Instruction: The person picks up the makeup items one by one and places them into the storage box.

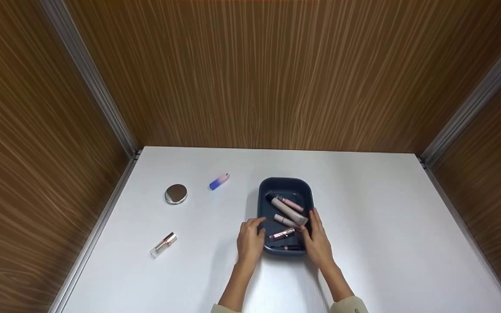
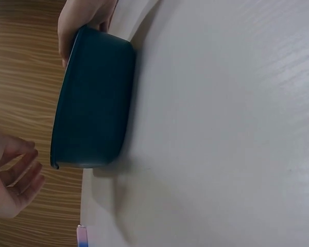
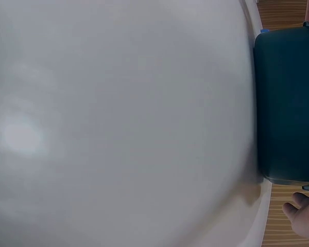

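Note:
A dark blue rectangular bin (image 1: 285,182) stands upright on the white table, its outer wall (image 2: 95,98) showing in the left wrist view. My right hand (image 1: 318,245) grips its right side, thumb over the rim and fingers along the outside. By the left rim is my left hand (image 1: 249,243), fingers loosely bent; in the left wrist view they are apart from the bin. Inside lie a pale squeeze tube (image 1: 287,211) with a black cap, a pink tube (image 1: 293,204), a whitish tube (image 1: 284,220), a shiny rose-gold tube (image 1: 282,234) and a slim black cosmetic stick (image 1: 286,247).
Left of the bin lie a round silver compact (image 1: 176,194), a small pink-to-blue stick (image 1: 219,181) with a ring end, and a clear tube with a rose-gold cap (image 1: 164,245). Wood-grain panels (image 1: 250,87) wall the white table (image 1: 385,226) at the back and sides.

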Demonstrator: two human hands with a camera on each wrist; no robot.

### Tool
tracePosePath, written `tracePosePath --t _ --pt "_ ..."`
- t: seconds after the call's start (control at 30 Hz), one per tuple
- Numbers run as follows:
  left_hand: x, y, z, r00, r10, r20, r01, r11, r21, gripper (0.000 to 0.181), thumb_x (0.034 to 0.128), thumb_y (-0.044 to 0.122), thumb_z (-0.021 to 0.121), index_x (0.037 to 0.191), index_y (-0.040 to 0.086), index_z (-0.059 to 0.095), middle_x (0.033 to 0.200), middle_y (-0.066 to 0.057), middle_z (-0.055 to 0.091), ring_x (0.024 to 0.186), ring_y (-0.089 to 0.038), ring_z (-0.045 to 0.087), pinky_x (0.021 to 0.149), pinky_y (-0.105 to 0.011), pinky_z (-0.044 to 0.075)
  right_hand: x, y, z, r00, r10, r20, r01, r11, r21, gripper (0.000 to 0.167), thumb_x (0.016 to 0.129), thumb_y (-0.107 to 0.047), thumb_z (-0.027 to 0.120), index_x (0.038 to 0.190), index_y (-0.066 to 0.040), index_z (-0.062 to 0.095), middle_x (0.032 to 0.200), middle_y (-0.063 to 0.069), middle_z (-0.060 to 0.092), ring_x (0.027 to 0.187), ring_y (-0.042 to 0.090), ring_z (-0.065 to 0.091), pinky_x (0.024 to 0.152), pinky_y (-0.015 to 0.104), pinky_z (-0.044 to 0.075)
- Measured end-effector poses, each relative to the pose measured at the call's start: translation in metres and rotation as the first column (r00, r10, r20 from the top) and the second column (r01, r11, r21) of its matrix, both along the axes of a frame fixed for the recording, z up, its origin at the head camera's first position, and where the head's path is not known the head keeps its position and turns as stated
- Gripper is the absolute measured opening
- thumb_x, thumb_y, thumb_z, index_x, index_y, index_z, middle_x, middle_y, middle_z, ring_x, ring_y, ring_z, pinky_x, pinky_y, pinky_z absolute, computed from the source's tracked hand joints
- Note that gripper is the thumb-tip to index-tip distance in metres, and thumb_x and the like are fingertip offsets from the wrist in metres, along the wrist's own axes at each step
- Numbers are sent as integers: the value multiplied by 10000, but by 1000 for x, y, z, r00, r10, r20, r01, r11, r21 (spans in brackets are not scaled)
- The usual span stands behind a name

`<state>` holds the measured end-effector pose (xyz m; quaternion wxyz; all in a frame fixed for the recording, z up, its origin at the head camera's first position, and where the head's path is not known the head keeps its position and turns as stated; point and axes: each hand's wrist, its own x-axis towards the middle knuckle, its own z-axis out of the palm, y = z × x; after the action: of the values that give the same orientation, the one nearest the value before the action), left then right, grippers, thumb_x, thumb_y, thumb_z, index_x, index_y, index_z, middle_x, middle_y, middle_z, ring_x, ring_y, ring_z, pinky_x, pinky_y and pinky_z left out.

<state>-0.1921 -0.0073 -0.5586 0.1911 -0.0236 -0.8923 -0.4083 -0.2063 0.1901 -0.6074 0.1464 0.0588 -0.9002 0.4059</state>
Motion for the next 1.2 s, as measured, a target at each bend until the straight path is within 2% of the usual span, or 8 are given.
tracePosePath --t 0.3,0.5,0.7,1.2 --pt "0 -5 0 999 17 28 -17 1000 9 280 748 -9 703 1017 71 697 987 -57 644 900 -219 574 731 -338 480 0 1 1 1000 8 8 -8 1000 6 543 939 -162 497 1391 64 298 1466 188 227 1300 381 245 994 518 257" --pt "-1 -10 1 999 33 23 -34 999 25 273 744 -15 700 1002 73 700 937 -49 642 839 -204 571 678 -335 474 -1 2 0 1000 11 -13 -11 1000 6 534 931 -130 509 1379 80 310 1459 197 238 1295 395 247 988 527 254" --pt "-2 -15 0 999 42 24 -43 999 31 275 744 -27 696 999 75 697 937 -37 643 837 -201 571 679 -328 473 0 1 1 1000 13 -13 -13 1000 4 536 935 -136 506 1383 79 304 1462 198 230 1303 385 235 1001 513 244" --pt "-2 -28 0 997 75 19 -76 997 31 271 747 -27 697 1002 65 694 942 -43 639 840 -212 568 694 -336 470 -1 0 2 998 5 58 -6 1000 14 536 951 -157 482 1398 62 283 1476 186 198 1315 377 211 1010 518 228"
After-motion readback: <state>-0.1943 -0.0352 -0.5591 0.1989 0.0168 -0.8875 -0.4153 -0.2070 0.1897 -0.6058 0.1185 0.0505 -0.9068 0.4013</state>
